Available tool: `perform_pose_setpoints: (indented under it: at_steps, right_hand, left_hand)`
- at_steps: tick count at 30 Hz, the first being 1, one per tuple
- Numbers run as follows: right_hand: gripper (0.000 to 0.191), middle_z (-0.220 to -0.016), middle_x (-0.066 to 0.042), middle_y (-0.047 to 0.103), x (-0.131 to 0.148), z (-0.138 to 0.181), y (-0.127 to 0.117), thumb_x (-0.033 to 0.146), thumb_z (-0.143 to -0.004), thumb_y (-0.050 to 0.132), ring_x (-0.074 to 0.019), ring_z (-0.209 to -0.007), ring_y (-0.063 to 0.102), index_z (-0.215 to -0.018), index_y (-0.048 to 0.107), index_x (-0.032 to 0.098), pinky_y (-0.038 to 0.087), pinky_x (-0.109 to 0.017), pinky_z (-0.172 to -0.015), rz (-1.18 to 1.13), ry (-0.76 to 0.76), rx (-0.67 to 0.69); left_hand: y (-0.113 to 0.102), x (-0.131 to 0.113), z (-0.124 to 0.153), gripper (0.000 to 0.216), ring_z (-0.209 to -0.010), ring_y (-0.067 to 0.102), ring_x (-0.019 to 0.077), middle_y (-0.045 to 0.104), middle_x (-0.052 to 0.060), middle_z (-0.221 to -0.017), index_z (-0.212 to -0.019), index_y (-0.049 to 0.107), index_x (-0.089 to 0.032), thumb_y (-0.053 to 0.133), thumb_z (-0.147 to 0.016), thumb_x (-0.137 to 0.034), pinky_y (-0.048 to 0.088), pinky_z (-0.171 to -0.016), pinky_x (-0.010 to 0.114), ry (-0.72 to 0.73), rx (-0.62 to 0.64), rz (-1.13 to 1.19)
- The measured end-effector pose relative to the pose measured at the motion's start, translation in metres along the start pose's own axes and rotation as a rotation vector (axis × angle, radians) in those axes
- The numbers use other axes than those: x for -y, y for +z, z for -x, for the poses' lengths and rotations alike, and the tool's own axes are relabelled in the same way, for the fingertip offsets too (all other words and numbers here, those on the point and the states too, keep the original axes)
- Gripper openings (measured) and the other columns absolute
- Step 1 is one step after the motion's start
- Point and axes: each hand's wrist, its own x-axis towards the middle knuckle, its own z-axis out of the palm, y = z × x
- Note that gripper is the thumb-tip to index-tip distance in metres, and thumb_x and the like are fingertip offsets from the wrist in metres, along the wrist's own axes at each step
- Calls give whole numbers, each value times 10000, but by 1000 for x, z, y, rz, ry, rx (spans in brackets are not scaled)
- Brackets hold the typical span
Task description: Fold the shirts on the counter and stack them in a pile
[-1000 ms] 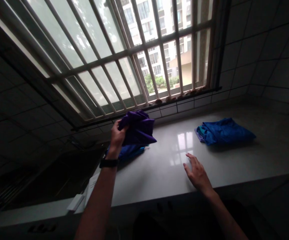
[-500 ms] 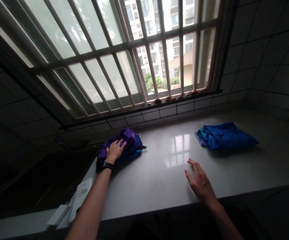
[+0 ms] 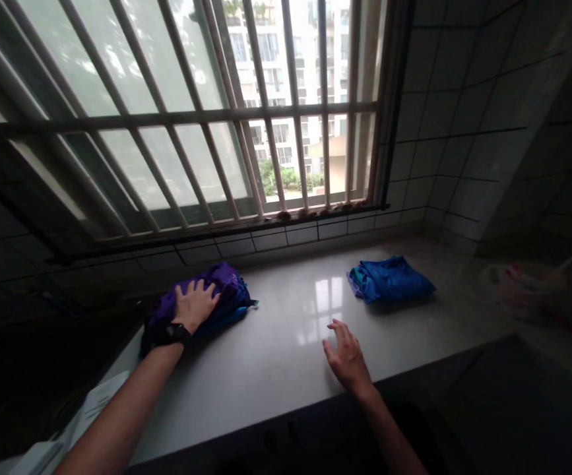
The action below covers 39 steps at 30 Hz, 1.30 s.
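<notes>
My left hand (image 3: 195, 306), with a dark watch on its wrist, lies with fingers spread on a purple and blue folded cloth bundle (image 3: 226, 282) at the left of the counter. The bundle's exact kind does not show. Over the front of the white counter (image 3: 256, 376) my right hand (image 3: 348, 359) hovers with thumb and fingers apart, holding nothing. Beyond it, to the right, lies a blue fabric bundle (image 3: 395, 280) with teal and lilac cloth showing at its left end. A gap separates my right hand from that bundle.
A barred window (image 3: 206, 119) rises behind the counter above a tiled wall. White box-like items (image 3: 90, 406) sit at the lower left, partly behind my left forearm. A blurred container (image 3: 528, 287) with pinkish contents stands at the far right.
The view has swung right, so the counter and bundles appear further left and the container at the right has come into sight. My left hand stays on the purple bundle; my right stays free.
</notes>
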Motion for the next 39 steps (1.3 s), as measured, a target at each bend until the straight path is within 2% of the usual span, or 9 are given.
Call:
perform_pose_setpoints:
  at_steps: [3,6,9,12,19,23,29,34,39]
  right_hand:
    - [291,-1327,-154,619,0,-1,1,288,-913,479,-297,-1296,576,-1164,583,183,469,-480,-1099,-16,3,-7]
    - [283,-1318,-161,613,1,-2,1,277,-903,479,-297,-1279,581,-1148,581,178,468,-482,-1099,-43,4,-14]
    - [280,-1291,-155,613,2,-4,-1,269,-890,486,-293,-1284,567,-1144,570,186,448,-487,-1120,-76,-4,-35]
    - [324,-1282,-140,603,4,-5,-4,266,-882,489,-282,-1276,563,-1197,535,206,450,-484,-1118,-122,6,-48]
    - [322,-1275,-124,615,7,-3,-12,318,-921,468,-261,-1215,612,-1214,544,211,490,-432,-1055,-214,35,66]
    - [278,-1132,-82,710,8,-44,-43,334,-952,450,-229,-1070,688,-1107,643,210,542,-361,-943,-169,56,254]
    - [245,-1117,-129,719,-16,-138,-113,258,-911,542,-237,-1069,674,-1093,688,183,494,-343,-977,175,228,-5]
    - [110,-970,-145,759,-38,-168,-147,175,-816,693,-244,-921,705,-917,726,143,516,-313,-849,298,302,16]
    - [196,-996,-139,767,-14,-209,-181,203,-950,549,-223,-894,704,-950,739,154,501,-312,-831,341,221,-54]
  left_hand:
    - [-20,-50,39,343,-1213,606,345,687,196,-1252,-1071,740,-155,453,-900,-234,383,-1092,526,207,-33,136]
    - [-20,-94,99,285,-1010,690,270,734,113,-1085,-987,728,-209,505,-888,-355,504,-941,404,287,46,482]
    - [0,-115,151,350,-877,707,238,750,69,-946,-916,713,-230,544,-856,-530,551,-809,357,213,175,897]
    - [24,-120,177,448,-815,713,248,753,74,-880,-896,711,-222,619,-759,-639,567,-721,350,40,243,1231]
    - [36,-115,183,500,-771,683,235,709,54,-818,-927,699,-217,687,-698,-661,555,-723,349,-96,183,1447]
    - [39,-115,184,479,-766,675,226,693,42,-824,-938,696,-218,684,-715,-642,544,-720,341,-49,200,1458]
    - [37,-117,184,448,-782,674,230,688,45,-844,-941,688,-214,662,-736,-612,547,-760,359,-33,204,1465]
    - [33,-117,185,457,-774,675,246,697,51,-840,-928,688,-226,660,-724,-635,549,-748,372,-43,208,1448]
    - [34,-117,184,466,-771,677,236,697,52,-840,-927,689,-219,659,-723,-637,548,-751,366,-42,219,1451]
